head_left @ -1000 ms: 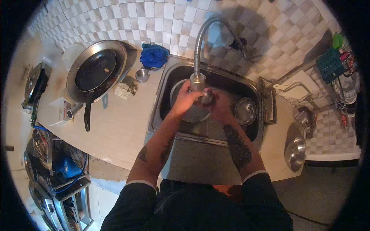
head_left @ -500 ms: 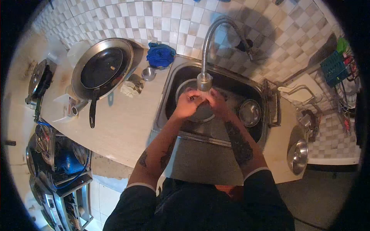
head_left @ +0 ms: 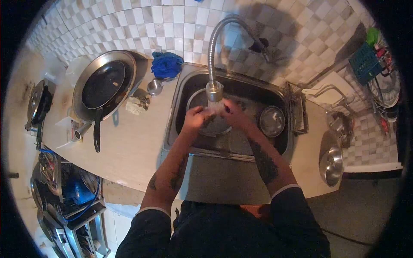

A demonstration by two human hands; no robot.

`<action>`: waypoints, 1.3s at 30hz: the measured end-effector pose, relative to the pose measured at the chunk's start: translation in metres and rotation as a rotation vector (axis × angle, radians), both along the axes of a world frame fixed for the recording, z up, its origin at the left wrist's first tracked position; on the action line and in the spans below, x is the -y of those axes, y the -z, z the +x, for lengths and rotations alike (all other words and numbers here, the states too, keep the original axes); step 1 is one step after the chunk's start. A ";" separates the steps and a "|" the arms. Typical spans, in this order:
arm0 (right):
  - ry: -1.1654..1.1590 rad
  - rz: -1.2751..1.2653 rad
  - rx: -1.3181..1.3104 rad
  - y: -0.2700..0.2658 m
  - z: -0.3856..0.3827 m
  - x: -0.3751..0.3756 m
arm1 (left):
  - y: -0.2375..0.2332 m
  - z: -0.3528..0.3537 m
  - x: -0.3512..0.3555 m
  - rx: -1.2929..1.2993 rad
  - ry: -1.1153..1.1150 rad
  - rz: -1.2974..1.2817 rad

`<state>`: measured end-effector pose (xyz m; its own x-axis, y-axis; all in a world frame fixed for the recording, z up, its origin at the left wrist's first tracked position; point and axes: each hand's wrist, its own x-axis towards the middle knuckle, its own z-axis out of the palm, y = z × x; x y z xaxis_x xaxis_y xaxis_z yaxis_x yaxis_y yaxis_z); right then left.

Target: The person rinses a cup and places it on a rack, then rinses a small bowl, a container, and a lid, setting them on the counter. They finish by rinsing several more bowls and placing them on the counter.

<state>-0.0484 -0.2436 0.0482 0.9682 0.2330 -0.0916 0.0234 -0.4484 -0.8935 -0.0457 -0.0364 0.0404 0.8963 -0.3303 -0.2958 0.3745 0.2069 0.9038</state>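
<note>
Both my hands are close together under the faucet (head_left: 214, 91), where water runs down between them. My left hand (head_left: 194, 118) has its fingers curled in towards the stream. Facing it from the other side, my right hand (head_left: 234, 115) is also closed, with its fingertips near the water. Whatever sits between the fingers is too small and blurred to name. Below the hands, a round metal basin (head_left: 194, 98) lies in the sink (head_left: 241, 151), partly covered by them. A small shiny metal bowl (head_left: 272, 121) rests at the sink's right side.
On the left counter are a wide pan (head_left: 81, 112) with a black frying pan (head_left: 103, 86) in it, a blue cloth (head_left: 166, 65), a small metal cup (head_left: 154, 87) and a crumpled pale cloth (head_left: 137, 104). A wire rack (head_left: 297, 109) and a metal pan (head_left: 332, 167) stand right.
The whole view has shifted, so the sink and counter sit further left. My hands stay under the running water, with their fingers slightly moved.
</note>
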 end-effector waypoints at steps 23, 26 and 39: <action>0.543 0.027 0.465 0.086 0.045 0.015 | -0.001 0.011 0.042 -0.007 -0.028 -0.547; 0.574 -0.504 0.264 0.125 0.061 0.093 | 0.019 0.032 0.026 0.072 0.236 -0.294; 0.455 -0.397 0.354 0.064 0.067 0.084 | 0.041 -0.024 0.007 -0.060 -0.253 -0.183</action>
<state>0.0189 -0.3274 -0.0163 0.9490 -0.1882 0.2530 0.0153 -0.7739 -0.6332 -0.0694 -0.0431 -0.0011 0.9395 -0.1516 -0.3072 0.3422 0.4577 0.8206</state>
